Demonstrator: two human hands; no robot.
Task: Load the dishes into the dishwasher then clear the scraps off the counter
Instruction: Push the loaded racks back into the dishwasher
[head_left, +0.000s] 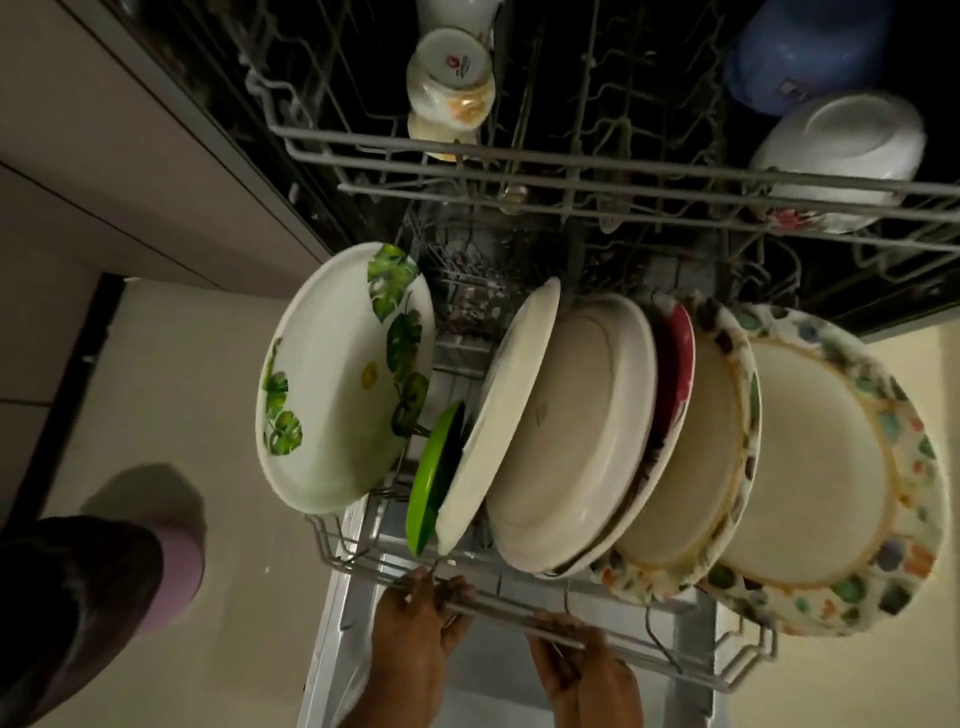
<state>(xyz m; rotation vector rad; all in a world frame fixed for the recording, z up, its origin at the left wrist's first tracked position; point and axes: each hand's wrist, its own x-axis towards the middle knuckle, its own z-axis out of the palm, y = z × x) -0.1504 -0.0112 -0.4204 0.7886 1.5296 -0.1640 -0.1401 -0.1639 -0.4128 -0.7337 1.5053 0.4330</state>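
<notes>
The dishwasher's lower rack (727, 670) is pulled out over the open door (337, 649) and holds several plates on edge. From the left stand a leaf-patterned plate (337, 379), a small green plate (431, 483), two plain white plates (571, 431), a red-rimmed plate (675, 358) and two plates with colourful rims (815, 467). My left hand (415, 618) and my right hand (576, 660) both grip the rack's front rail. The upper rack (519, 156) carries cups (449, 83), a white bowl (841, 150) and a blue bowl (800, 52).
A cutlery basket (467, 296) sits at the back of the lower rack. Cabinet fronts (130, 182) run along the left. My foot in a purple slipper (171, 566) stands on the pale floor left of the door.
</notes>
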